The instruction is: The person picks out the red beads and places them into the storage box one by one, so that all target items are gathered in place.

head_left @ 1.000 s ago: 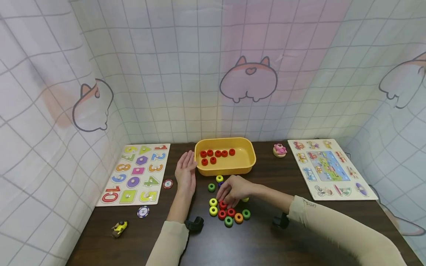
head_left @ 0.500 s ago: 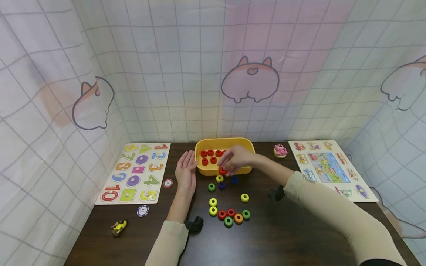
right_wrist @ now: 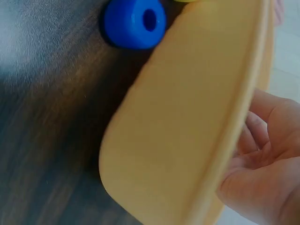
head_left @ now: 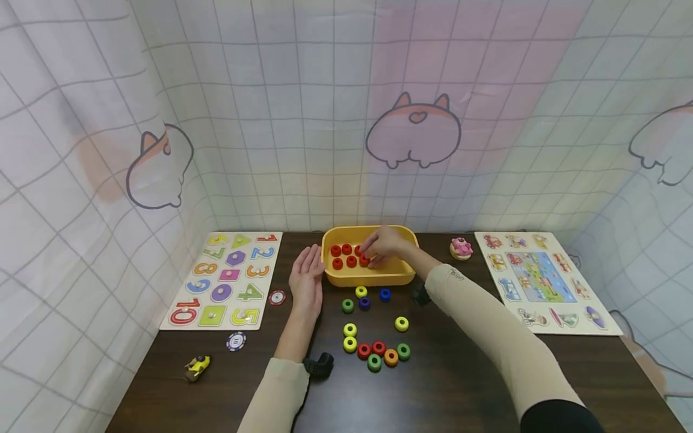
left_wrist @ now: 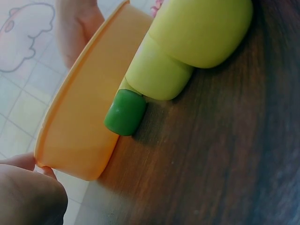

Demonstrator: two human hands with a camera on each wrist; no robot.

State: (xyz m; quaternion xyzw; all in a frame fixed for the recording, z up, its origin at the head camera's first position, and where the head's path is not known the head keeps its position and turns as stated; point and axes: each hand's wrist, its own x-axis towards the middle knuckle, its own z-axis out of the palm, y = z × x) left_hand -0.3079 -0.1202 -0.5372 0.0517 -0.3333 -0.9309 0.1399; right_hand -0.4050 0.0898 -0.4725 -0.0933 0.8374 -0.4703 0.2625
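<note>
My left hand (head_left: 307, 282) lies beside the yellow tray (head_left: 373, 281), fingers straight, thumb right at the tray's left rim. Several red beads (head_left: 346, 249) with center holes sit inside the tray on its left side. Inside the tray, my right hand (head_left: 385, 243) pinches a red bead (head_left: 364, 261) low, beside the front row of beads. In the right wrist view the tray wall hides those fingertips. A blue bead (right_wrist: 136, 22) lies on the table by the tray. Yellow beads and a green bead (left_wrist: 125, 112) stand before the tray in the left wrist view.
Loose beads, including red (head_left: 378, 348), yellow (head_left: 401, 324), orange (head_left: 391, 358) and green, lie on the dark table (head_left: 433, 385). A number puzzle board (head_left: 224, 282) is at left, a picture puzzle board (head_left: 547, 282) at right. Poker chips (head_left: 236, 341), a toy car (head_left: 197, 367) and a pink toy (head_left: 461, 248) stand around.
My right hand has carried a red bead from the group on the table up over the tray's front rim and down into the tray. The left hand has stayed at the tray's left side.
</note>
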